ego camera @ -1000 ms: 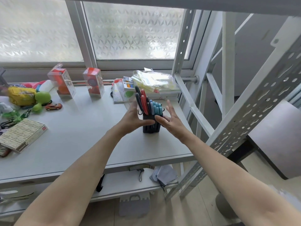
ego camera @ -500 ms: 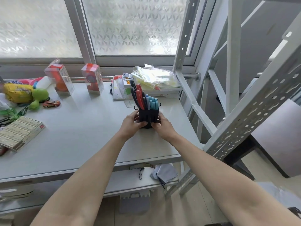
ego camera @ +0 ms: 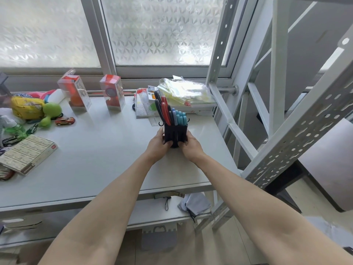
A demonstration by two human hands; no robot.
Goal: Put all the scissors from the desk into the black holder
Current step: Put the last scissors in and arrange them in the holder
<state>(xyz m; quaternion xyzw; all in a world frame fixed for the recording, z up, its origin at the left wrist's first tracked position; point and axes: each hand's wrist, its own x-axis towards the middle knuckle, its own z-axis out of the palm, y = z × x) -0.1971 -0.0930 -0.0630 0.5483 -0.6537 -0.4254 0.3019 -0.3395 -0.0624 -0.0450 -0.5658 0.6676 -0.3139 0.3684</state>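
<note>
The black holder (ego camera: 175, 133) stands upright on the white desk (ego camera: 99, 159), right of centre. Several scissors stick up out of it: a pair with red and black handles (ego camera: 163, 109) on the left and several with blue handles (ego camera: 179, 117) on the right. My left hand (ego camera: 158, 144) wraps the holder's left side and my right hand (ego camera: 191, 145) wraps its right side. Fingers of both hands cover the holder's lower front. I see no loose scissors on the desk.
A flat box (ego camera: 28, 153) lies at the left. Toys, a small red car (ego camera: 65, 121) and two red boxes (ego camera: 112, 94) sit at the back left. Plastic packets (ego camera: 183, 92) lie behind the holder. A perforated metal rack frame (ego camera: 298, 142) stands at the right.
Both hands, open and apart beside the holder a second ago, have closed around its sides. The holder has stayed on the desk; the view has shifted slightly.
</note>
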